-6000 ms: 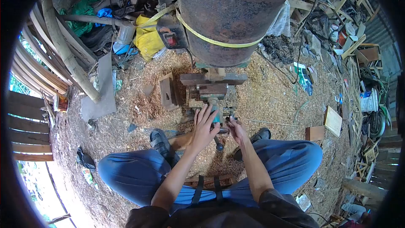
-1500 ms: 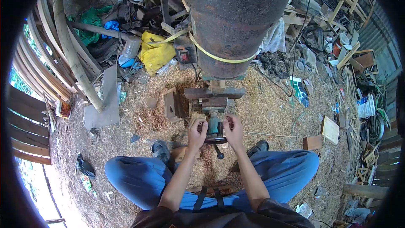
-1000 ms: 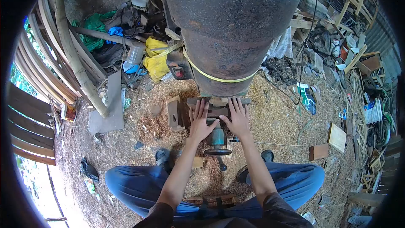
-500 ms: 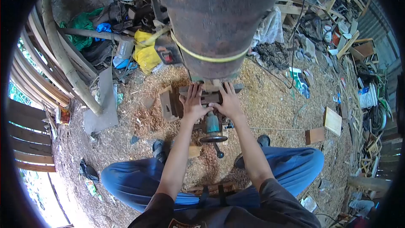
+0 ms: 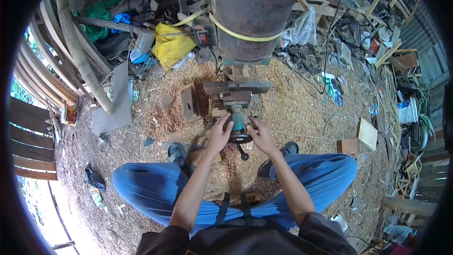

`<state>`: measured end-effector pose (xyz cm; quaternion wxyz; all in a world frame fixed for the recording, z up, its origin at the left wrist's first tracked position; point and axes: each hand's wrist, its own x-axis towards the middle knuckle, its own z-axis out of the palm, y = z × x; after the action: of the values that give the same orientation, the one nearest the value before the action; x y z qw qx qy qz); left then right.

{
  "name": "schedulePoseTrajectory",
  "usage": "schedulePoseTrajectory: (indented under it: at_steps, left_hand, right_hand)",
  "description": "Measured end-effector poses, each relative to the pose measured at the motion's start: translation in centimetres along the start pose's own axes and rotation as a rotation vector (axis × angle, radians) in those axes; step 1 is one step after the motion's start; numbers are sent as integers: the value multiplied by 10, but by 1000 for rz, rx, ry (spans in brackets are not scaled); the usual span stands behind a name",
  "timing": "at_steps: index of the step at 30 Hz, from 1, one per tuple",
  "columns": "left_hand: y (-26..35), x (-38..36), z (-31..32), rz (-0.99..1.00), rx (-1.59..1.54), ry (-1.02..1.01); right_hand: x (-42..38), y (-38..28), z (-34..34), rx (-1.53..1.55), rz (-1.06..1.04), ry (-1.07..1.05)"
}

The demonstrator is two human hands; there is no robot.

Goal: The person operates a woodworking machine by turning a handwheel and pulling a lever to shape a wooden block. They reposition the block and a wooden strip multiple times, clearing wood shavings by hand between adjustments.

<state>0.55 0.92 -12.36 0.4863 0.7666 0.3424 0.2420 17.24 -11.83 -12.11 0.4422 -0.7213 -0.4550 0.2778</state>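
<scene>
A green tailstock (image 5: 238, 122) with a black handwheel (image 5: 240, 139) and a crank knob (image 5: 244, 157) stands on the ground between my knees. My left hand (image 5: 220, 134) is at the wheel's left side, fingers and thumb apart. On the opposite side, my right hand (image 5: 262, 138) has its fingers loosely curved and apart beside the rim. Whether either hand touches the wheel I cannot make out. Beyond the tailstock lies a dark crosswise bar (image 5: 238, 87), with a pale wooden block (image 5: 237, 72) behind it.
A large rusty drum (image 5: 252, 4) with a yellow band rises at the front. An angled wooden piece (image 5: 190, 103) sits left of the machine. Wood shavings cover the floor. Two wood blocks (image 5: 367, 133) (image 5: 347, 147) lie right; a yellow sack (image 5: 172, 47) and poles are left.
Both hands have left the dark crosswise bar and drawn back toward me to either side of the handwheel. The bar and wooden block are now uncovered. The camera view has shifted slightly.
</scene>
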Motion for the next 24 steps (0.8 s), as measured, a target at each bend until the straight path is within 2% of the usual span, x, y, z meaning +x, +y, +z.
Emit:
schedulePoseTrajectory:
  at_steps: [1, 2, 3, 7, 8, 10, 11, 12, 13, 15, 19, 21, 24]
  left_hand:
    - [-6, 5, 3, 16, 4, 8]
    - [-14, 9, 7, -13, -17, 64]
    - [-13, 13, 9, -45, -39, 121]
    - [-22, 33, 21, -48, -35, 142]
    - [-38, 43, 25, -2, 8, 146]
    - [-27, 41, 29, -14, -74, 171]
    - [-19, 41, 32, -31, -156, 194]
    - [-21, 46, 38, 52, -189, 304]
    - [-26, 49, 35, 51, -184, 306]
    - [-32, 53, 27, -76, -222, 95]
    - [-29, 52, 31, -59, -175, 211]
    - [-31, 53, 24, -75, -204, 168]
    - [-28, 53, 15, -114, -203, 117]
  right_hand:
    - [7, 7, 2, -2, 70, 26]
    - [16, 15, 5, -108, -34, 91]
    - [23, 13, 5, -106, -39, 95]
    - [55, 1, 8, -155, -176, 219]
    - [64, 0, 10, 17, -105, 242]
    - [84, 13, 18, 307, -6, 304]
    - [92, 25, 19, 309, -11, 303]
    - [98, 26, 18, 312, 51, 272]
    - [102, 27, 19, 314, 115, 241]
    - [105, 28, 28, 216, 98, 299]
    - [110, 25, 31, 37, 184, 331]
    - [106, 24, 27, -82, 198, 349]
    - [106, 28, 23, 28, 221, 290]
